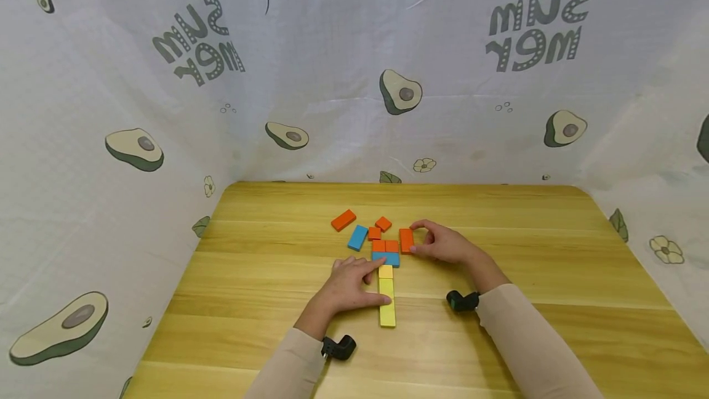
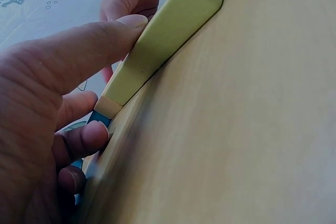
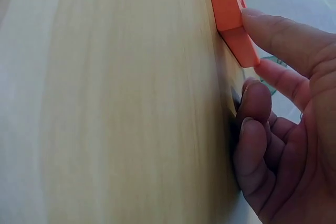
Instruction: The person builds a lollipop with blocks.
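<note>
On the wooden table, a long light-yellow block (image 1: 388, 318), a small yellow block (image 1: 386, 272), a blue block (image 1: 392, 260) and two small orange blocks (image 1: 379, 245) form a flat T-like row. My left hand (image 1: 344, 286) spreads over it from the left, thumb on the long yellow block and index fingertip on the blue one; its other fingers bend loosely at the side. Just right of the small orange blocks, my right hand (image 1: 447, 245) pinches a longer orange block (image 1: 406, 241) by its ends between thumb and index finger. In the right wrist view that orange block (image 3: 228, 11) lies at the thumb tip.
Beyond the row lie two loose small orange blocks (image 1: 383, 223), a tilted blue block (image 1: 357, 237) and a longer orange block (image 1: 343, 220). A patterned white cloth (image 1: 343, 79) hangs behind and beside the table (image 1: 266, 300). Each wrist wears a small black camera (image 1: 462, 301).
</note>
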The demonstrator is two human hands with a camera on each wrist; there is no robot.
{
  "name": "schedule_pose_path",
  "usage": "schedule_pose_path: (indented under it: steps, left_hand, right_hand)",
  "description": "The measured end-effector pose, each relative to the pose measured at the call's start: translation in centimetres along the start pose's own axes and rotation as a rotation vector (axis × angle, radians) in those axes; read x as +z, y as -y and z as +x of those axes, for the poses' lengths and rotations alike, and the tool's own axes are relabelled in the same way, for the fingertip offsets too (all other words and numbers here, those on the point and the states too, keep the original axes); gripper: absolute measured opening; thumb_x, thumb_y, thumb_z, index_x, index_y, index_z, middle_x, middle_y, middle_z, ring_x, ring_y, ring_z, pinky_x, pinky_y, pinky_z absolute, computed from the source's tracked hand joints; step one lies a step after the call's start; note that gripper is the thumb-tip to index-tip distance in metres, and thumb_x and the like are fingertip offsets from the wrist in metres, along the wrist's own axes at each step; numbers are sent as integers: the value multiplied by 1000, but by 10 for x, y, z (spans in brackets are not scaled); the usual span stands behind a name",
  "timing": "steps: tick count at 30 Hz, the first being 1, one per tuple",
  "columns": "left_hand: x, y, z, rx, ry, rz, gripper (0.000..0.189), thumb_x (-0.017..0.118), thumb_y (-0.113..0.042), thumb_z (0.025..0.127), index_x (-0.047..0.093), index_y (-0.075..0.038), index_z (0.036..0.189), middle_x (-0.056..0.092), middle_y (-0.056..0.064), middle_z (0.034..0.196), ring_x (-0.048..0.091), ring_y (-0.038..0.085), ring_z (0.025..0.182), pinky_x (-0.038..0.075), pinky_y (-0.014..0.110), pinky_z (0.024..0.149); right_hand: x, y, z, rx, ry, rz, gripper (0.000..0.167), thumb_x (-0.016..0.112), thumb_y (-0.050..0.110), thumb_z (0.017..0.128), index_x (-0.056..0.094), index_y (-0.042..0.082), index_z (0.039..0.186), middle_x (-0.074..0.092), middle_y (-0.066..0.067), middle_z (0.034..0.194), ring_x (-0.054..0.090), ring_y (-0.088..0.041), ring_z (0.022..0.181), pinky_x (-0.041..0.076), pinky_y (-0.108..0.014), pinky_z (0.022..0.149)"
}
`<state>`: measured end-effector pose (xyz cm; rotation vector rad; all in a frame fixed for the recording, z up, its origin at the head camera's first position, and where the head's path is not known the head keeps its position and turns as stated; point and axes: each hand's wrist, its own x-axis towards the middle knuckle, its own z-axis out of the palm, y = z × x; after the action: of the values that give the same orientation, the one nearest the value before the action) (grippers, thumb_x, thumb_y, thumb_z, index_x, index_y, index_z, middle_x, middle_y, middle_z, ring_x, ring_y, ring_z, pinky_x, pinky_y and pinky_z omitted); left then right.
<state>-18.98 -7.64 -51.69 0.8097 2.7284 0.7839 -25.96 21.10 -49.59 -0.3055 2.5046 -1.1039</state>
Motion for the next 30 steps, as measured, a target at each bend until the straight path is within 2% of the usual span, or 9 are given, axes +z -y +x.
schedule_pose_path:
  steps: [18, 30]
  left_hand:
    - [-1, -1, 0, -6, 10, -7, 88, 79, -64, 84, 48, -31, 160, 45, -13, 79, 37, 7, 77, 24, 35, 83]
    - [-1, -1, 0, -2, 10, -5, 88, 79, -64, 84, 48, -31, 160, 46, -13, 80, 37, 7, 77, 24, 35, 82]
  right_hand:
    - [2, 2, 2, 4, -18, -79, 62, 79, 39, 95, 55, 12, 145, 54, -5, 85, 50, -21, 71, 42, -33, 66]
    - [3, 2, 2, 33, -14, -69, 64, 79, 44, 94, 56, 15, 147, 52, -6, 86, 50, -21, 74, 41, -33, 66]
